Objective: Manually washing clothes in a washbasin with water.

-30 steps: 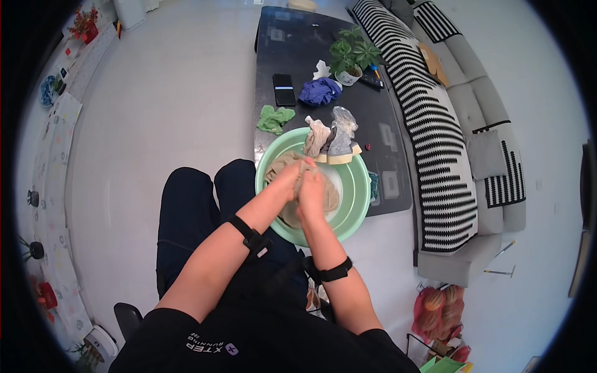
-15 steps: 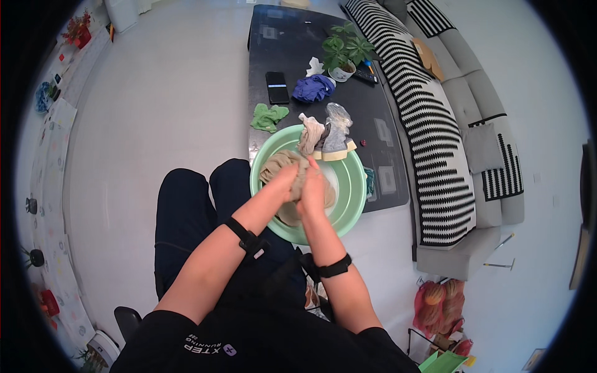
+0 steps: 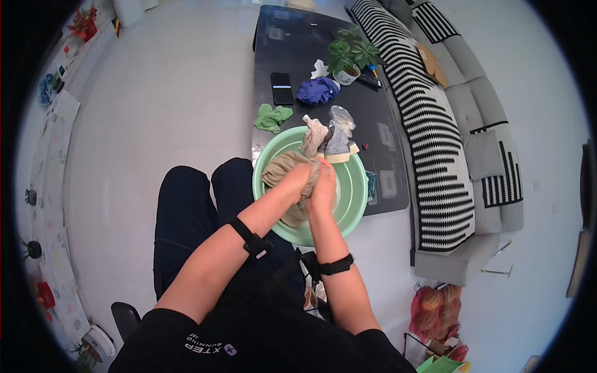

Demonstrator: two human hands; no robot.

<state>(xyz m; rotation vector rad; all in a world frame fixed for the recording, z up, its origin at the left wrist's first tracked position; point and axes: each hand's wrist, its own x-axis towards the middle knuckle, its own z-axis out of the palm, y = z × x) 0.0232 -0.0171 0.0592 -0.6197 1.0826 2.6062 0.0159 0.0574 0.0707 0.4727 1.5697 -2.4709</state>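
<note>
Left hand and right hand are clenching beige cloth between them; we are apparently scrubbing, next likely needing a regrip.

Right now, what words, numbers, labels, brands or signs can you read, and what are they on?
Black short-sleeved fabric shirt: pale printed lettering and a small purple emblem on its front; I won't copy them out.
Black rectangular phone: a light strip across the screen, too small to read.
Pale green round plastic basin and crumpled beige cloth: no writing visible.
Elsewhere: nothing readable.
</note>
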